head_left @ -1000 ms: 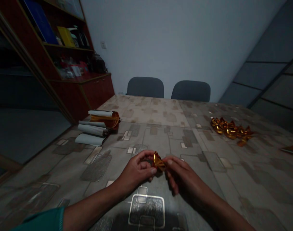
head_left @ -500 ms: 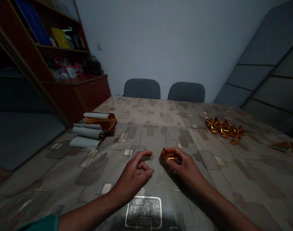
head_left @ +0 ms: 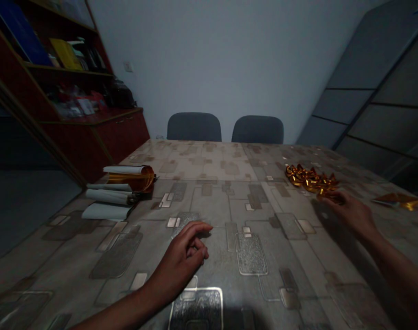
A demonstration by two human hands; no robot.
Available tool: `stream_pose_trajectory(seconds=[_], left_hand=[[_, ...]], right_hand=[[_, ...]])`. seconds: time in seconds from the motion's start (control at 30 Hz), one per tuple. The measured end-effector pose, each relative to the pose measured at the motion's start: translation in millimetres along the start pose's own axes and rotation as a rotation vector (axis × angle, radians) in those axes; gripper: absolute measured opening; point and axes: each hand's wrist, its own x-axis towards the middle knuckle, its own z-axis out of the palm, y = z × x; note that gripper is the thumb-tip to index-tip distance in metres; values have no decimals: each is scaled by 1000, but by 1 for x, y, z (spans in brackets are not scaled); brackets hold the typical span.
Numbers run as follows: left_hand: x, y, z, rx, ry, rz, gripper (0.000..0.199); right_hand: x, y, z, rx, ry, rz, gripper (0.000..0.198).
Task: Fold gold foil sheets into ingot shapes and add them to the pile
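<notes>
My left hand [head_left: 191,247] rests over the near middle of the table, index finger stretched out and the others loosely curled, with nothing in it. Out to the right, my right hand [head_left: 353,213] grips a folded gold foil paper ingot [head_left: 332,196], mostly covered by the fingers. It is at the near edge of a cluster of shiny gold foil paper ingots [head_left: 306,178]. Whether the held piece touches the cluster I cannot tell.
Rolled, curled sheets [head_left: 112,195] with pale backs and gold faces lie at the left. A flatter gold foil piece [head_left: 397,200] lies far right. The patterned tablecloth [head_left: 209,183] covers the table. Two grey chairs [head_left: 194,127] stand beyond it, and a red-brown cabinet [head_left: 121,135] at the left.
My right hand has carried the gold foil paper ingot from the middle of the table rightward to the cluster. My left hand stays nearly in place. The view has turned slightly right.
</notes>
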Motion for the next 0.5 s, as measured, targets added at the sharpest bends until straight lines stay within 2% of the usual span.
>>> stream_pose_trajectory(seconds=[0.1,0.17,0.33,0.5], left_hand=[[0,0,0,15,-4,-11,31],[0,0,-1,28,-1,-24,31],[0,1,-1,-4,2,-80,32],[-1,2,-2,-38,-5,-96,32]], right_hand=[[9,16,-13,-68,60,71,37],[11,18,-15,-95,78,68,38],[4,1,9,-124,-30,-83,39],[1,-7,21,-251,-58,-59,42]])
